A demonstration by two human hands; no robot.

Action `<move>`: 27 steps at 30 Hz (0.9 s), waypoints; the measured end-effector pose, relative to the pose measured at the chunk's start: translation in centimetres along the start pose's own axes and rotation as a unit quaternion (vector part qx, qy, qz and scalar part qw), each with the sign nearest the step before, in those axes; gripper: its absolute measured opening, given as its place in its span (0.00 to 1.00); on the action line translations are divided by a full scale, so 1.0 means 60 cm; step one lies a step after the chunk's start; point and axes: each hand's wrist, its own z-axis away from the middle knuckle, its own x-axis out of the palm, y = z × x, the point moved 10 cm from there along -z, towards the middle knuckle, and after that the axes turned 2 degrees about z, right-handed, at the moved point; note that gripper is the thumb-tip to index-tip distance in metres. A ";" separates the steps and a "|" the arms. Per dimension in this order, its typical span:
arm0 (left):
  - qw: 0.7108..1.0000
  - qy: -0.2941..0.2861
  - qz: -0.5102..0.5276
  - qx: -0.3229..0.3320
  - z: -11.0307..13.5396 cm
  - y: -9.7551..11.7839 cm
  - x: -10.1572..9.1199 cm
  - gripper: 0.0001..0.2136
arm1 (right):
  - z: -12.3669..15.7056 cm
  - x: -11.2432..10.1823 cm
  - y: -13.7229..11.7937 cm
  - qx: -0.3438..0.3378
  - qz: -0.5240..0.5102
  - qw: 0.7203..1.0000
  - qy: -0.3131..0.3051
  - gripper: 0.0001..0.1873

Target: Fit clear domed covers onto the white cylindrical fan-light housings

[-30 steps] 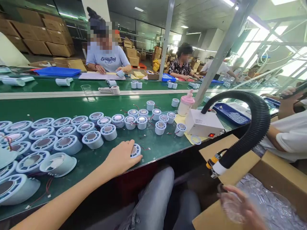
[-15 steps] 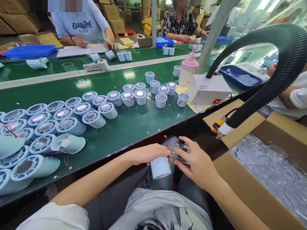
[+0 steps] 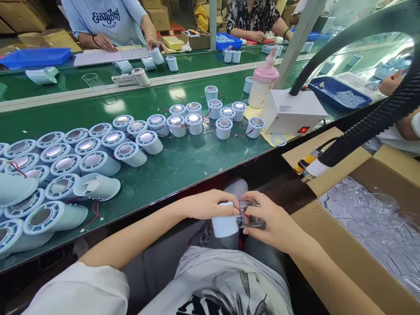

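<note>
Over my lap, my left hand point(image 3: 210, 204) is wrapped round a light-blue plastic cylinder housing point(image 3: 225, 225). My right hand point(image 3: 267, 221) grips a clear plastic cup point(image 3: 252, 214), its fingers and thumb on either side of it. The cup's near end meets the right end of the housing; how far one sits over the other is hidden by my fingers. On the green bench, many similar blue housings point(image 3: 131, 154) with round metallic discs on top stand or lie in rows, some with thin red wires.
A cardboard box point(image 3: 344, 253) of clear cups stands at my right. Above it hangs a black flexible hose point(image 3: 354, 142) from a white box point(image 3: 293, 111) with a red switch. A pink-capped bottle point(image 3: 264, 81) stands beside that. Co-workers sit across the bench and at right.
The clear cup and the blue housing have come together between my hands. The red wire that stuck up by them is out of sight. Across the bench, a co-worker's hand has lifted a blue housing.
</note>
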 end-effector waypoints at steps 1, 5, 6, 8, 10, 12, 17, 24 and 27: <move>0.997 0.052 -0.040 0.036 0.007 0.014 -0.014 0.13 | 0.002 -0.002 0.004 0.009 -0.032 0.999 0.010 0.06; 0.972 0.191 -0.103 0.093 0.028 0.021 -0.039 0.23 | 0.010 -0.018 0.008 0.038 -0.139 0.987 0.074 0.10; 0.967 0.203 -0.106 0.107 0.029 0.017 -0.038 0.27 | 0.011 -0.023 0.010 0.048 -0.152 0.983 0.092 0.12; 0.959 0.216 -0.109 0.149 0.028 0.013 -0.034 0.31 | 0.015 -0.031 0.016 0.074 -0.177 0.973 0.126 0.16; 0.953 0.212 -0.112 0.187 0.026 0.010 -0.028 0.32 | 0.017 -0.034 0.028 0.104 -0.211 0.960 0.148 0.16; 0.954 0.198 -0.104 0.200 0.023 0.004 -0.022 0.34 | 0.019 -0.032 0.043 0.130 -0.255 0.945 0.159 0.16; 0.972 0.146 0.002 0.185 0.018 -0.005 -0.006 0.35 | 0.018 -0.023 0.073 0.169 -0.359 0.903 0.164 0.15; 0.954 0.110 0.227 0.159 0.012 -0.020 0.010 0.29 | 0.022 -0.028 0.041 0.076 -0.345 0.928 0.120 0.08; 0.937 0.105 0.293 0.160 0.012 -0.028 0.013 0.26 | 0.036 -0.040 0.016 0.011 -0.172 0.975 0.138 0.21</move>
